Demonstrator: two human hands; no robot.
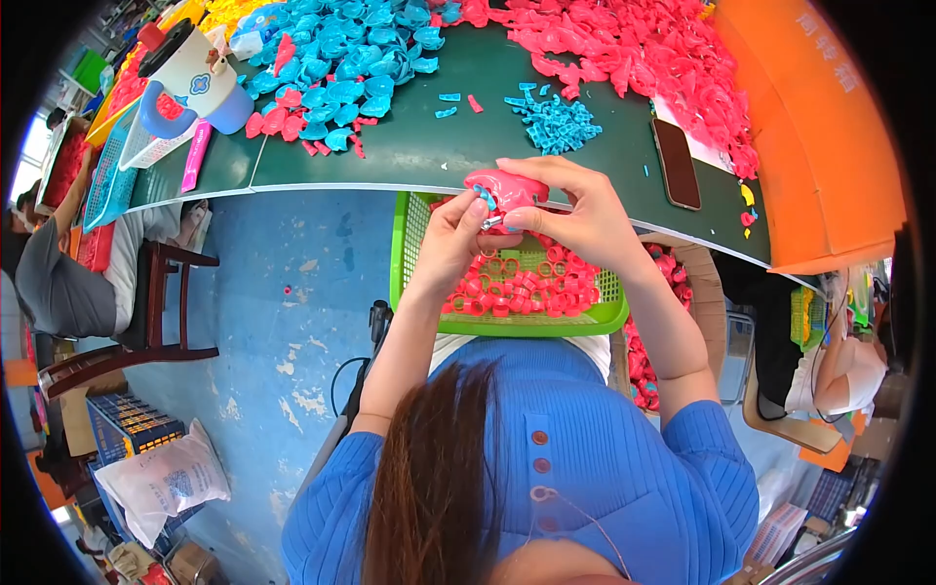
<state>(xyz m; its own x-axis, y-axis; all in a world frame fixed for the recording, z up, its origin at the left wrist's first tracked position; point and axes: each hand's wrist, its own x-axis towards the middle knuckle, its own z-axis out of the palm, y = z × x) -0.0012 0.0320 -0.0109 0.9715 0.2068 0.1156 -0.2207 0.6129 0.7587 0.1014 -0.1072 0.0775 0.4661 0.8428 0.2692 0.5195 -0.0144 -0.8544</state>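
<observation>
Long brown hair [429,478] hangs over a ribbed blue top [595,458], closest to the camera. Beyond it, both bare hands meet just off the near edge of the green table [419,146], above a green basket [616,314] of red rings [526,292]. Between them sits a glossy red plastic part [512,185]. Left hand [448,234] pinches its left side, thumb tip by a small blue piece [485,198]; whether that thumb presses on it, I cannot tell. Right hand [583,207] grips the other side, fingers curled over the top and thumb beneath.

On the table, small blue bits [556,123] lie past the hands, and a phone [676,163] rests near the right end of the near edge. Red pieces [643,44] heap toward the far right corner, beside an orange box [809,136]. Blue shells [341,49] pile toward the far left; a mug [200,78] stands near the left end.
</observation>
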